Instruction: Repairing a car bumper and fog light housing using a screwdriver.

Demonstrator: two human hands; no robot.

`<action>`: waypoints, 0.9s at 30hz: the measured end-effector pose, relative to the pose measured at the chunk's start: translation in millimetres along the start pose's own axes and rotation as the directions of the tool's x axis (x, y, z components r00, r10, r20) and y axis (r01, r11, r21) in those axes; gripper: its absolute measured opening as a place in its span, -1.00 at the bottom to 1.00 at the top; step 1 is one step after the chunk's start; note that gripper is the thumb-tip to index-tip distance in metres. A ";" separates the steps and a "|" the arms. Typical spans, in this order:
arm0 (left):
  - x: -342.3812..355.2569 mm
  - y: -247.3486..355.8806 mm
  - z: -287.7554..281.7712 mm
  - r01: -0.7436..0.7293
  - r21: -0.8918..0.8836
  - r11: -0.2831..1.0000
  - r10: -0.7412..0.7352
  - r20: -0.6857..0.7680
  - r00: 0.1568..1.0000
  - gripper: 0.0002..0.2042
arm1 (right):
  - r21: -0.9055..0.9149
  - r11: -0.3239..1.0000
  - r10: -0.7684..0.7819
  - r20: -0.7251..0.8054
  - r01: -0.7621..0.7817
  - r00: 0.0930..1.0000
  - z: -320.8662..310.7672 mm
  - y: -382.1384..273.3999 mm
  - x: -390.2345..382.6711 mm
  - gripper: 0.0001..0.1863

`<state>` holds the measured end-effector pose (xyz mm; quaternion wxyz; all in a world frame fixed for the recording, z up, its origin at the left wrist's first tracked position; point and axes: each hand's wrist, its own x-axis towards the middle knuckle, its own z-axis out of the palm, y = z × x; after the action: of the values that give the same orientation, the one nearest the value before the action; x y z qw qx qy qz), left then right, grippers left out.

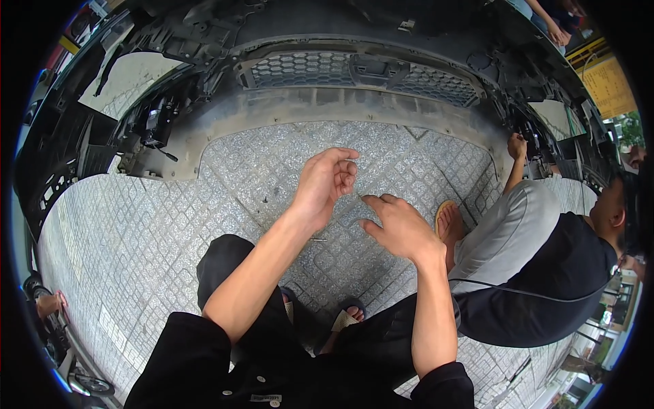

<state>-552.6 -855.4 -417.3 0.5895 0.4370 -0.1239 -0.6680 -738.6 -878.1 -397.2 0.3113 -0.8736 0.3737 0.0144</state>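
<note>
My left hand (325, 180) is raised over the paved ground (259, 163), index finger partly stretched and the other fingers loosely curled, with nothing visible in it. Just to its right and lower, my right hand (398, 225) hovers with thumb and fingers apart, holding nothing I can see. Both hands are in front of a dark car bumper (306, 41), seen from its inner side, with a honeycomb grille (300, 68) and a greyish lower panel (245, 112). A black cylindrical part (157, 119) is fitted on the bumper's left side.
A co-worker in a dark top (545, 286) squats close at my right, one hand (518, 144) at the bumper's right side. A cable (518, 292) crosses their body. Another person's arms (553, 27) show at top right. A motorbike (82, 378) stands at the lower left rim.
</note>
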 end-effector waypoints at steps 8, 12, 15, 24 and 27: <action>-1.8 2.7 -2.0 -0.009 0.004 1.000 0.009 -0.022 1.000 -0.81 | -0.005 1.000 -0.026 0.012 0.026 1.000 1.3 0.4 3.6 -0.54; -4.4 5.5 -6.7 -0.001 0.007 1.000 0.001 -0.033 0.999 -0.81 | 0.002 1.000 -0.029 0.027 0.029 0.999 2.5 -4.0 9.2 -0.54; -6.4 8.6 -10.8 -0.013 -0.001 1.000 0.013 -0.043 0.999 -0.82 | 0.004 0.999 -0.037 0.027 0.037 0.999 2.1 -9.1 13.6 -0.54; -8.2 9.0 -6.6 -0.020 -0.007 1.000 0.020 -0.033 0.999 -0.80 | -0.009 1.000 0.019 0.037 -0.018 0.999 -2.6 -2.8 9.3 -0.54; -10.5 12.8 -2.1 -0.007 0.000 1.000 0.007 -0.012 1.000 -0.79 | -0.024 0.999 0.040 0.025 -0.039 0.999 -1.6 -2.0 6.4 -0.54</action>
<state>-543.2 -848.8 -405.2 0.5926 0.4406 -0.1217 -0.6633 -733.0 -882.0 -396.4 0.3055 -0.8694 0.3866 0.0361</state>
